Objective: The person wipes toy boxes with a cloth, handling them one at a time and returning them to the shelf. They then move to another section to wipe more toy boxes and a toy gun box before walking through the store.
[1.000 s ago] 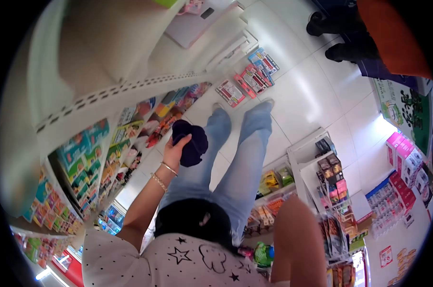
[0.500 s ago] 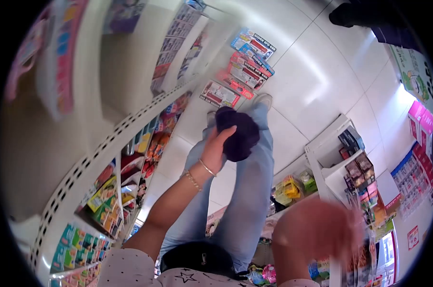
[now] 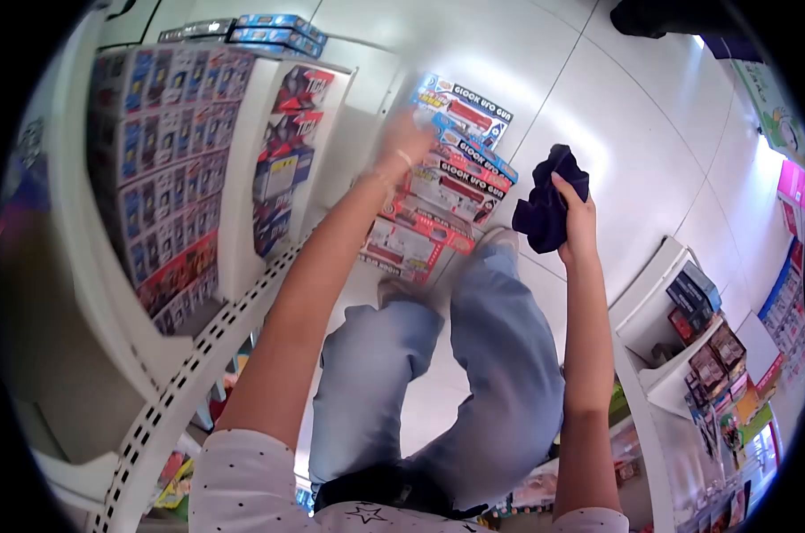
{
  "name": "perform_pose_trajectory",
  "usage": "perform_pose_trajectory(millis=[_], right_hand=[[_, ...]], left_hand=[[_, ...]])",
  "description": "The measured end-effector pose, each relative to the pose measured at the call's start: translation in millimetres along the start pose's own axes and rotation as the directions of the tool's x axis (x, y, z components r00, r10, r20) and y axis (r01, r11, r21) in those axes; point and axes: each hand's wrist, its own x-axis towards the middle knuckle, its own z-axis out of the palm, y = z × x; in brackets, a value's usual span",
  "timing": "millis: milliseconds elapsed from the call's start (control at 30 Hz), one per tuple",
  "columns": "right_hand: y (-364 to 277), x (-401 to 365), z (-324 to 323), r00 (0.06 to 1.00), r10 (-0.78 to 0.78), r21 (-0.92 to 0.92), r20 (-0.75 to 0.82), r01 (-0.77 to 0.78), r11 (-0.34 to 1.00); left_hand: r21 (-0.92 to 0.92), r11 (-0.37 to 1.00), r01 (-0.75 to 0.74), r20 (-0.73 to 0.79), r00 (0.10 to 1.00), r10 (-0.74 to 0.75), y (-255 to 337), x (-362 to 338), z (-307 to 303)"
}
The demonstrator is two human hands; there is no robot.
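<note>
A crumpled dark purple cloth (image 3: 553, 200) hangs in my right hand (image 3: 578, 222), whose fingers are closed on it above the floor. My left hand (image 3: 406, 140) reaches to the left end of a row of toy gun boxes on the floor. It is at or against the edge of the blue toy gun box (image 3: 474, 151), and its fingers are smeared by motion. Behind that stands another blue-and-white toy gun box (image 3: 465, 111). Nearer my feet are a red toy gun box (image 3: 460, 191) and a white-and-red toy gun box (image 3: 402, 249).
At left stands a white shelf unit (image 3: 251, 311) with stacked small boxes (image 3: 176, 133) and red-and-black packages (image 3: 300, 89). To the right, a low white shelf (image 3: 656, 284) carries dark boxes (image 3: 691, 289). A person's dark shoe (image 3: 638, 18) shows at the top right on the tiled floor (image 3: 633, 107).
The dark cloth has passed from my left hand to my right, which swung forward. My left hand moved up to the toy gun boxes. The view has shifted, showing more of the left shelf.
</note>
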Motion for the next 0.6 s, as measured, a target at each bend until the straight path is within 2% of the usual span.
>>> perform_pose_trajectory(millis=[100,167,200,233,300,333,367,400,500,567,600], right_hand=[[29,41,-10,0.998,-0.056,-0.010,-0.029,0.056,0.998],[59,83,-16,0.983,-0.145,-0.166,-0.111,0.126,0.978],[73,109,-19,0.986,-0.163,-0.223,-0.040,0.151,0.963],[82,131,-21,0.985,-0.171,-0.276,0.028,0.172,0.946],[80,155,-6,0.990,-0.014,-0.366,0.139,0.064,0.928],[82,165,3,0.987,0.027,-0.437,0.160,0.047,0.898],[90,183,6,0.987,0.011,-0.525,0.158,0.075,0.848],[95,195,-1,0.988,0.050,-0.526,0.147,0.035,0.850],[80,187,0,0.973,0.160,-0.422,0.170,-0.075,0.903],[76,190,-2,0.979,0.107,-0.316,0.175,-0.047,0.948],[73,190,-1,0.981,0.078,-0.260,0.177,-0.030,0.965]], left_hand=[[0.083,0.981,0.177,0.197,0.962,-0.190,-31,74,34],[0.050,0.941,0.336,0.252,0.907,-0.337,-68,128,70],[0.038,0.909,0.415,0.285,0.867,-0.408,-79,145,85],[0.153,0.894,0.422,0.174,0.879,-0.444,-67,143,88],[0.372,0.812,0.450,-0.050,0.883,-0.467,-7,112,76],[0.323,0.825,0.463,0.060,0.860,-0.506,10,101,61],[0.245,0.843,0.479,0.134,0.844,-0.518,1,107,61],[0.243,0.898,0.367,0.279,0.860,-0.427,-9,111,61],[-0.118,0.917,0.381,0.390,0.867,-0.310,-49,121,71],[-0.301,0.902,0.308,0.320,0.924,-0.209,-37,106,57],[-0.336,0.914,0.227,0.230,0.961,-0.154,-14,88,43]])
